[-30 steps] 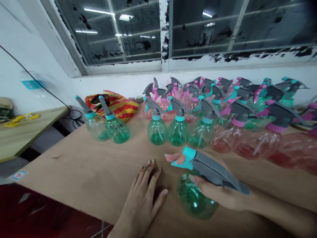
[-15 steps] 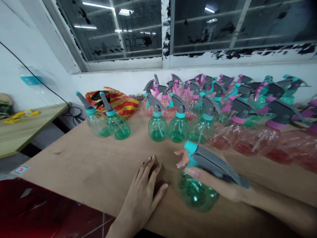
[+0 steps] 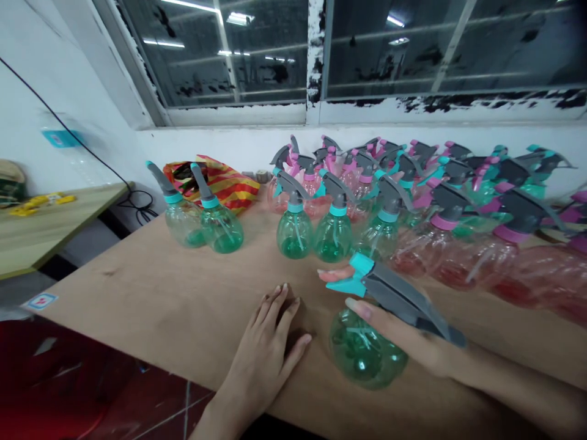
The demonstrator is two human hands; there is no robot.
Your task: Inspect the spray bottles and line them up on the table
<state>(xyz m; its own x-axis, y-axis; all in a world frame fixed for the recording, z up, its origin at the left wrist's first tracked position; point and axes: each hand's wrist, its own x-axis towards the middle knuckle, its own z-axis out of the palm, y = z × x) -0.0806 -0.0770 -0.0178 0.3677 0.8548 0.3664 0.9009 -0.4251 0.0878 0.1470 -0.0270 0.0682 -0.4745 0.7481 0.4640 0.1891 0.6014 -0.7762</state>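
My right hand [image 3: 406, 333] is around the neck of a green spray bottle [image 3: 367, 360] with a grey and turquoise head. Its thumb lies on the near side below the head, and a fingertip shows on the far side near the turquoise trigger; the other fingers are hidden. The bottle stands at the table's front right, its nozzle pointing left. Flat on the wooden table [image 3: 151, 305], left of that bottle, rests my left hand [image 3: 266, 342], fingers stretched out and holding nothing. Just beyond are green spray bottles [image 3: 295, 232] with turquoise collars.
Pink spray bottles [image 3: 424, 244] and more green ones crowd the back right. Two green bottles [image 3: 222, 227] stand at the back left before a red and yellow striped bag [image 3: 233, 189]. A side table [image 3: 68, 223] with yellow pieces and a black cable [image 3: 105, 162] are farther left.
The right hand's far-side fingers have loosened from the trigger, which now sticks out to the left. The left hand has stayed flat on the table. The view has shifted slightly.
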